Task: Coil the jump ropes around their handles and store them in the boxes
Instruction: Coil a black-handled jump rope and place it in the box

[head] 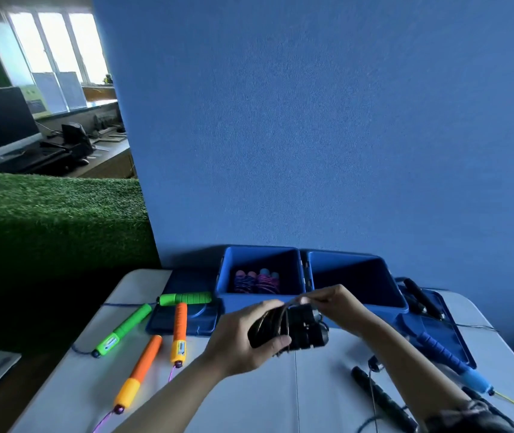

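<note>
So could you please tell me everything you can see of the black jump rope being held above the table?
The black jump rope looks like a pair of dark handles held side by side, with thin dark cord wrapped round them in several turns. The left hand grips the bundle from below and behind; the right hand pinches a strand of cord at its top. It is held tilted above the white table, just in front of the two blue boxes. Finer detail is lost in shadow.

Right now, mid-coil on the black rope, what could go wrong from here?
1. The left hand grips the black handles while the right hand pinches the rope; a slip could let the loose coils spring off.
2. The trailing rope may snag the black handle lying on the table.
3. The left box already holds coiled ropes; the right box looks roomier.
</note>
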A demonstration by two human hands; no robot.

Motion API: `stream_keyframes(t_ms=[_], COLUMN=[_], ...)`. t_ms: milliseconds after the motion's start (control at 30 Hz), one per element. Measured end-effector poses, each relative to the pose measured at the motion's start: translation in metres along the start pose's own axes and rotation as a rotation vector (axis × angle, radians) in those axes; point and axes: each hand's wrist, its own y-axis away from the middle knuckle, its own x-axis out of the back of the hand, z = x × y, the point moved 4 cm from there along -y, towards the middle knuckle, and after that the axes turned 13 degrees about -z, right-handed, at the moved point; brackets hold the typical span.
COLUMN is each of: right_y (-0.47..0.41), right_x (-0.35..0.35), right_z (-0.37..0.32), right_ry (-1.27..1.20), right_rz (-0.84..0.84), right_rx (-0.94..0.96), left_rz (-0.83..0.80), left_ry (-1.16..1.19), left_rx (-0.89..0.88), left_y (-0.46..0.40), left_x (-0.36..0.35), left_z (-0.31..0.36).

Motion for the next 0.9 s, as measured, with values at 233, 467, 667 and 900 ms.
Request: stream_keyframes(t_ms=[233,467,667,900], right_y=[0.001,0.020,0.039,0.051], right_x=[-0.026,-0.078,-0.096,-0.108], right_z=[0.028,0.023,0.022,0.021], right_ry=[-0.005,0.137,0.033,0.338], right_rz=[0.003,0.193,0.150,0.107], right_rx=[-0.102,-0.196,-0.315,-0.260], left_rz=[0.271,0.506,0.529,0.401], left_ry=[-0.071,-0.066,-0.203,-0.392], left_rx=[0.104,0.299,0.373,0.499], left_y=[-0.008,-0.018,-0.016,-0.016], left_x=[0.011,0.014,0.011,0.022], left_z=[-0.003,-0.022,-0.030,-0.054])
